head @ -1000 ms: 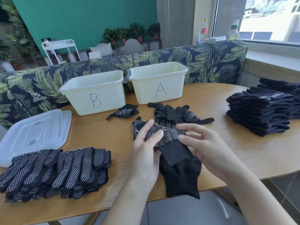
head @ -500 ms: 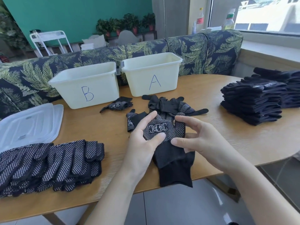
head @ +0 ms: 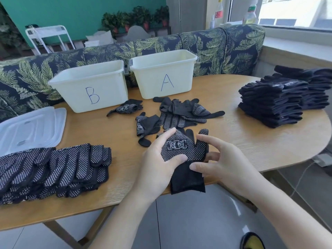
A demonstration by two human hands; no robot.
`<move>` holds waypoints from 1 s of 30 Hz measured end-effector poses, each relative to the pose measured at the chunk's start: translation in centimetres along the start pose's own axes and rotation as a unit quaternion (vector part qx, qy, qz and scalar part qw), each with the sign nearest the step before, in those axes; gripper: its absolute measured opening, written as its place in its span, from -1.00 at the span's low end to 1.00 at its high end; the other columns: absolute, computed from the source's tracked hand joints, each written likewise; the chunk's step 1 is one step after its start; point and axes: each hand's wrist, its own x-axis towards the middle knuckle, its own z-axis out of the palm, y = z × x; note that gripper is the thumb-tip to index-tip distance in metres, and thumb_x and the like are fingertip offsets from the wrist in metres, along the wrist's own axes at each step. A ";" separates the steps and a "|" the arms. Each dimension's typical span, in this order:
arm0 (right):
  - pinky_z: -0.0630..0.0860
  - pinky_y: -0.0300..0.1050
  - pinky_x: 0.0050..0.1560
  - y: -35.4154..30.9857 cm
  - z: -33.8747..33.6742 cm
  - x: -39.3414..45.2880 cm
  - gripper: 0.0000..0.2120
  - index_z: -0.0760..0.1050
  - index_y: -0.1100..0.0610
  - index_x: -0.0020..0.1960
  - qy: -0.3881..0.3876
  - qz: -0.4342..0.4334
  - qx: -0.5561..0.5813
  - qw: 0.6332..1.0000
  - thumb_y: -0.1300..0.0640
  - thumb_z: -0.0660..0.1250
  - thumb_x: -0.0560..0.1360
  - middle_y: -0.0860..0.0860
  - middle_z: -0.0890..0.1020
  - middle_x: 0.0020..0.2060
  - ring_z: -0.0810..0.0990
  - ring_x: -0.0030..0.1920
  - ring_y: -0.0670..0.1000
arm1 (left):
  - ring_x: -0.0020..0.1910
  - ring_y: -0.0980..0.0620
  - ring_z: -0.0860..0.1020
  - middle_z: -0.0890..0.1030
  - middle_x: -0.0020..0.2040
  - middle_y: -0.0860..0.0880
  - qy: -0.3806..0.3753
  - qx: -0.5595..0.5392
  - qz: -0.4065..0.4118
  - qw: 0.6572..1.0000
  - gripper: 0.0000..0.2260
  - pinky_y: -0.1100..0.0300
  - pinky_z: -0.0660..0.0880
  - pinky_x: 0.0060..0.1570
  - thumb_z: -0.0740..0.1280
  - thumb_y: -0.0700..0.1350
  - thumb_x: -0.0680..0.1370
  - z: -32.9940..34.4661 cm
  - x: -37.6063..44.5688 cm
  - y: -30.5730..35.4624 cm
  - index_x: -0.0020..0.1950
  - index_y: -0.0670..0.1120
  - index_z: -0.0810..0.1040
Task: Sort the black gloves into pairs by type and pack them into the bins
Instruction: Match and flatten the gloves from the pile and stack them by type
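Note:
A black dotted glove (head: 181, 150) with a white logo is held at the table's near edge, its cuff hanging over the edge. My left hand (head: 159, 162) grips its palm part, thumb on top. My right hand (head: 217, 159) holds its right side, thumb at the cuff. Loose black gloves (head: 181, 112) lie mixed just beyond, with a folded dotted one (head: 127, 108) near bin B (head: 89, 87). Bin A (head: 163, 74) stands to its right. A row of dotted gloves (head: 53, 168) lies at the left and a stack of plain black gloves (head: 274, 101) at the right.
Two clear lids (head: 30, 128) lie at the table's left. A leaf-patterned sofa back (head: 224, 45) runs behind the bins. The wooden table (head: 251, 141) curves round at the right. A cable (head: 303, 175) hangs below that end.
Both hands have drawn the dotted glove toward me and turned it logo-up; its fingers now spread beyond my hands. The view has shifted slightly.

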 end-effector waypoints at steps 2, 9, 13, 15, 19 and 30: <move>0.67 0.12 0.04 -0.1 0.0 -0.2 -0.23 0.40 -0.09 0.47 0.002 0.003 -0.004 1.000 0.22 0.62 0.35 0.05 0.75 -0.09 0.75 -0.21 0.10 | 0.31 0.34 0.49 0.54 0.34 0.30 -0.006 0.009 -0.001 1.000 -0.38 0.14 0.43 0.41 0.56 -0.15 0.45 -0.1 0.0 0.0 0.45 0.20 0.47; 0.56 -0.34 -0.04 -0.2 0.0 -0.2 -0.26 0.45 -0.08 0.44 0.017 -0.034 -0.152 0.988 0.06 0.65 0.32 -0.13 0.62 -0.10 0.67 -0.18 -0.10 | 0.28 0.39 0.46 0.54 0.29 0.32 -0.020 0.072 0.013 0.997 -0.31 0.43 0.37 0.29 0.59 -0.14 0.42 0.2 0.1 -0.7 0.45 0.27 0.45; 0.33 -0.56 -0.07 -0.2 -0.8 0.2 -0.40 0.54 -0.13 0.32 0.040 -0.064 -0.229 0.970 -0.11 0.62 0.32 -0.26 0.49 -0.17 0.52 -0.07 -0.30 | 0.24 0.37 0.45 0.53 0.23 0.29 -0.027 0.116 0.025 0.993 -0.29 0.62 0.27 0.14 0.60 -0.11 0.42 0.3 0.2 -1.0 0.47 0.28 0.43; 0.32 -0.57 -0.07 0.3 -1.4 0.8 -0.46 0.57 -0.13 0.28 0.054 -0.064 -0.220 0.972 -0.16 0.59 0.33 -0.29 0.51 -0.15 0.54 0.00 -0.26 | 0.23 0.35 0.46 0.54 0.24 0.28 -0.028 0.122 0.025 0.992 -0.29 0.62 0.26 0.12 0.60 -0.11 0.41 0.4 0.2 -1.1 0.47 0.27 0.43; 0.35 -0.54 -0.04 1.3 -2.3 1.8 -0.60 0.63 -0.13 0.18 0.069 -0.065 -0.197 0.976 -0.17 0.55 0.38 -0.32 0.55 -0.12 0.60 0.06 -0.24 | 0.22 0.36 0.45 0.53 0.23 0.28 -0.029 0.130 0.027 0.991 -0.28 0.62 0.25 0.12 0.61 -0.09 0.40 0.4 0.3 -1.2 0.47 0.28 0.42; 0.35 -0.40 -0.05 2.7 -2.6 2.6 -0.68 0.62 -0.11 0.10 0.067 -0.103 -0.246 0.961 -0.15 0.55 0.40 -0.40 0.53 -0.31 0.52 -0.07 -0.24 | 0.25 0.36 0.47 0.52 0.26 0.33 -0.043 0.111 0.035 0.992 -0.26 0.48 0.34 0.20 0.62 -0.11 0.38 -0.1 0.6 -1.0 0.45 0.31 0.42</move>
